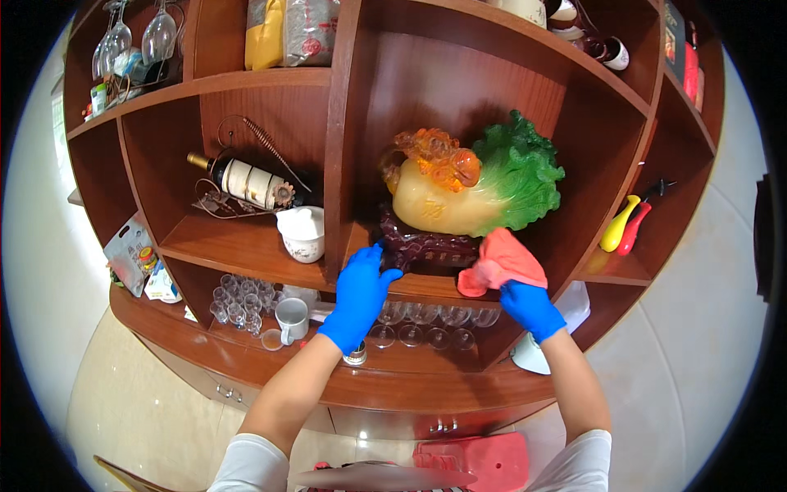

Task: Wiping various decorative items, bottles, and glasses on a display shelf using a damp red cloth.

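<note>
In a wooden shelf compartment, a cabbage-shaped ornament (455, 197), pale at the base with green leaves and an orange figure on top, rests on a dark carved stand (430, 249). My left hand (361, 295), in a blue glove, is at the stand's left end, fingers spread; whether it grips the stand cannot be told. My right hand (532, 307), also gloved in blue, holds a coral-red cloth (507, 264) against the shelf edge and the stand's right end, below the green leaves.
Left of the divider are a wine bottle in a metal holder (246, 181) and a lidded white pot (302, 237). Below stand small glasses (246, 298), a white mug (292, 317) and upturned wine glasses (421, 317). Yellow and red vases (620, 224) stand right; a red plastic stool (492, 458) is on the floor.
</note>
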`<state>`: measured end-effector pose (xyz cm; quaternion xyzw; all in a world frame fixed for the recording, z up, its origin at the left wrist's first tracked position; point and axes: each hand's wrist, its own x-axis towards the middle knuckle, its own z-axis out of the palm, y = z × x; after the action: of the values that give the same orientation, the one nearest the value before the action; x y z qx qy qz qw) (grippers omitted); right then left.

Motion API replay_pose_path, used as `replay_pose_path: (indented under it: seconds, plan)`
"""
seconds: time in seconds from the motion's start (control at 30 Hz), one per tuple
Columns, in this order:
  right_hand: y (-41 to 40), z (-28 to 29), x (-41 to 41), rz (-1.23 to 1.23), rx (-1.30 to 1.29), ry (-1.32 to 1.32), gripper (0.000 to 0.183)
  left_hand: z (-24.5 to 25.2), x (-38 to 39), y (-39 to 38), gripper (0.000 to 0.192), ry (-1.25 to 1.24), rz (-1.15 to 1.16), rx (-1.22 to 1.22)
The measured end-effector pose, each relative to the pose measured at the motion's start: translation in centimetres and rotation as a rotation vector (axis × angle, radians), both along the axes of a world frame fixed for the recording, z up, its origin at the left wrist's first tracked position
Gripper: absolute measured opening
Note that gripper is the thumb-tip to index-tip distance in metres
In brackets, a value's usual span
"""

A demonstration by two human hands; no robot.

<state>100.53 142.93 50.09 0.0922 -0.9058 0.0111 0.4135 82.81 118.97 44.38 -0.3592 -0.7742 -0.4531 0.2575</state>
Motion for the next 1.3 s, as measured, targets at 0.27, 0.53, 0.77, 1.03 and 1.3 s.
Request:
replay_pose_path:
  seconds: [0.27, 0.53, 0.77, 1.03, 1.3]
  plan:
    - [1.0, -3.6, 4.5, -0.116, -0.551, -0.407, 0.023, 1.4, 0.0, 0.2, 0.081, -0.124, -0.058, -0.067]
    - [-0.4, -3.0, 3.0, -0.132, -0.599, -0.278, 0.030, 4.2, 0.5, 1.8, 0.126, -0.247, -0.283, 0.151]
    - [0.1, -3.3, -1.6, -0.245, -0.606, -0.152, 0.044, 4.7, 1.1, 3.0, 0.115, -0.311, -0.272, 0.253]
    - [0.1, -4.4, -2.7, -0.312, -0.665, 0.065, 0.038, 4.6, 0.5, 2.9, 0.102, -0.251, -0.207, 0.223]
    - [-0.1, -4.6, -2.8, -0.220, -0.682, 0.174, 0.028, 4.0, 0.0, 2.4, 0.111, -0.181, -0.190, 0.181]
